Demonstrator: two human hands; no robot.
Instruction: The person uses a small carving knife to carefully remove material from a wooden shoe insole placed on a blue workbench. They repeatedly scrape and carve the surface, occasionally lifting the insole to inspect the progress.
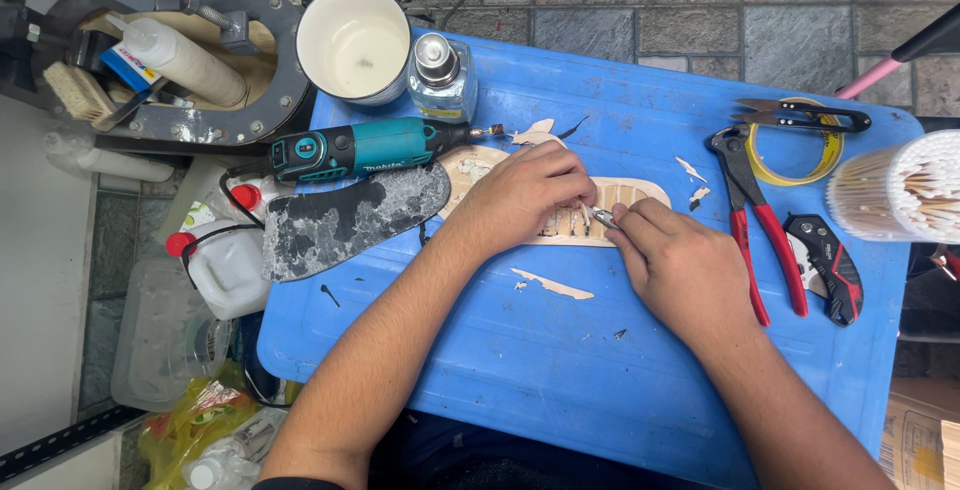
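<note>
A pale wooden model hull [630, 196] with ribs lies on a blue plastic tabletop [560, 370]. My left hand [520, 195] presses down on the hull's middle, fingers curled over the ribs. My right hand [680, 270] sits just right of it and pinches a small metal tool [603, 216] whose tip touches the hull's ribs near my left fingertips. Thin wood offcuts [553, 285] lie on the blue surface below the hull.
A teal rotary tool [350, 148] and a grey stained slab [345, 218] lie left of the hull. White cup [355, 42] and glass bottle [440, 75] stand behind. Red pliers [760, 240], a folding knife [830, 265], snips on a tape roll [800, 115] and a tub of sticks [900, 190] are right.
</note>
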